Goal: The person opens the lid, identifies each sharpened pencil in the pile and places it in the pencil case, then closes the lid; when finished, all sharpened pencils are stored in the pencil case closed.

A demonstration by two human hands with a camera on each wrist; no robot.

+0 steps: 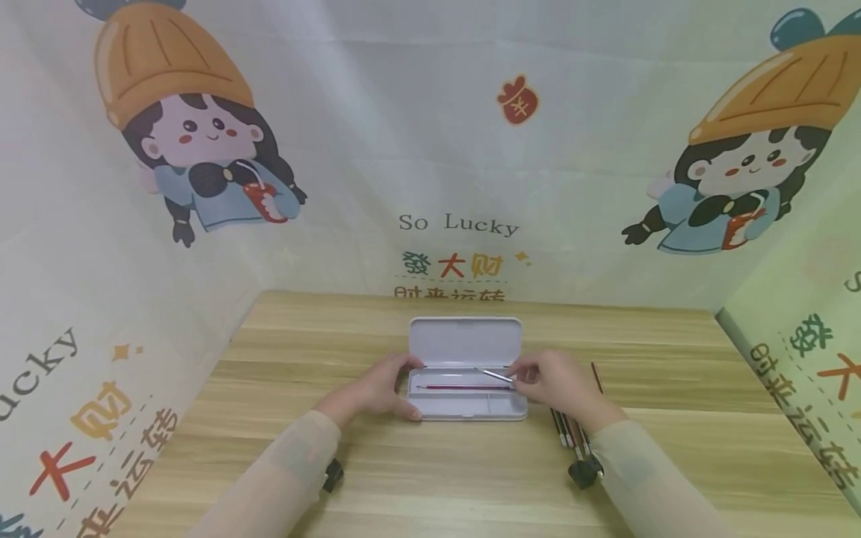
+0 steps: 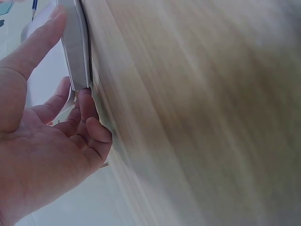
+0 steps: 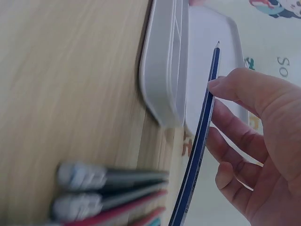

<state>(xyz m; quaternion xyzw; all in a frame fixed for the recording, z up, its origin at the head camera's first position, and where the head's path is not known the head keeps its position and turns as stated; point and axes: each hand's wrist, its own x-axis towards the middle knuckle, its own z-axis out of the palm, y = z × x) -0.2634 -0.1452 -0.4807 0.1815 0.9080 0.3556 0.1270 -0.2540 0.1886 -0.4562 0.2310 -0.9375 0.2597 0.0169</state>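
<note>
A white pencil case (image 1: 447, 405) lies on the table with its lid (image 1: 466, 341) raised at the back. My left hand (image 1: 379, 387) grips its left end, thumb at the front corner and fingers behind. A dark red pencil (image 1: 447, 388) lies lengthwise in the rear compartment. My right hand (image 1: 551, 379) pinches a blue pencil (image 3: 200, 127) between thumb and fingers. It slants over the right part of the case, with its sharpened tip pointing toward the lid in the right wrist view. Beneath my right forearm, several pencils (image 1: 563, 432) lie on the table, partly hidden.
The wooden table (image 1: 309, 351) runs back to a printed cloth backdrop (image 1: 336, 187), with more cloth at both sides. Another pencil end (image 1: 597, 373) shows beyond my right wrist. Black wrist devices (image 1: 585, 473) show beside both sleeves.
</note>
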